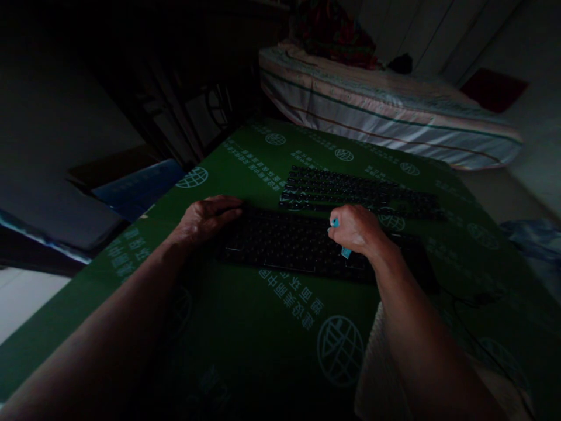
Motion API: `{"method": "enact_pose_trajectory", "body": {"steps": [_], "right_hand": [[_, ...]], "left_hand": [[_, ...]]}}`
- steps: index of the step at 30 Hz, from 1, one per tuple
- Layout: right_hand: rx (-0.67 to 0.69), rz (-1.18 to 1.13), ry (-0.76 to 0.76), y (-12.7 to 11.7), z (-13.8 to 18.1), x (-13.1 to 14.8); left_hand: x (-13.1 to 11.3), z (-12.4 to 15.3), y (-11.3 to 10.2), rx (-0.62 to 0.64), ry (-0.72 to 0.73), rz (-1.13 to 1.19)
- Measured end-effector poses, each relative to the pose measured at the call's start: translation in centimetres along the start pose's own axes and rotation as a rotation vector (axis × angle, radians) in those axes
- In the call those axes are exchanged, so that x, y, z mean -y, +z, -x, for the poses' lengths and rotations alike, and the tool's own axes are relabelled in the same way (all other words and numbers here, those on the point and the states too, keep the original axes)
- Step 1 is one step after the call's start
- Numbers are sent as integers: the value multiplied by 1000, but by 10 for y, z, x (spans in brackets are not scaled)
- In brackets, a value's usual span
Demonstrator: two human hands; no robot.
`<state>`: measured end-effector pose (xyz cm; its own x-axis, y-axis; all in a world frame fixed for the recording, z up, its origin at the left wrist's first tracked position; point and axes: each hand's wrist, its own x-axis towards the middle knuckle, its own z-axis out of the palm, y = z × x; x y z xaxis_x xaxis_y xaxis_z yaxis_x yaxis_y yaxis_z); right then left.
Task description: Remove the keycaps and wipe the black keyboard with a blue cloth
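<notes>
A black keyboard (289,242) lies on the green table, its key area dark and seemingly without most of its caps. My left hand (205,221) is at its upper left corner, thumb and fingers stretched against the edge. Closed in a fist, my right hand (354,227) grips a small light-blue tool (346,252) over the right part of the keyboard. Only the two ends of this tool show, so its kind is unclear. Behind the keyboard, black keycaps (333,187) are laid out in rows on the table.
The green tablecloth (245,327) bears white globe prints and lettering. A black cable (471,336) runs off the keyboard's right side. Pale textured cloth (372,362) is under my right forearm. Beyond the table stands a bed (385,111); a blue item (140,184) is at left. The room is dim.
</notes>
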<state>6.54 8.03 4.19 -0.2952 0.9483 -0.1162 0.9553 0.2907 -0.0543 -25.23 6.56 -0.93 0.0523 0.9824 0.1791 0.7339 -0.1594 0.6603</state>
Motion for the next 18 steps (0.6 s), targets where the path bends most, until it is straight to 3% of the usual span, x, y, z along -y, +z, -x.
{"method": "enact_pose_trajectory", "body": {"steps": [4, 18], "right_hand": [[62, 3, -41, 1, 0, -1], [79, -26, -54, -1, 0, -3]], "left_hand": [[2, 0, 0, 9, 3, 7], [2, -1, 0, 2, -3, -8]]}}
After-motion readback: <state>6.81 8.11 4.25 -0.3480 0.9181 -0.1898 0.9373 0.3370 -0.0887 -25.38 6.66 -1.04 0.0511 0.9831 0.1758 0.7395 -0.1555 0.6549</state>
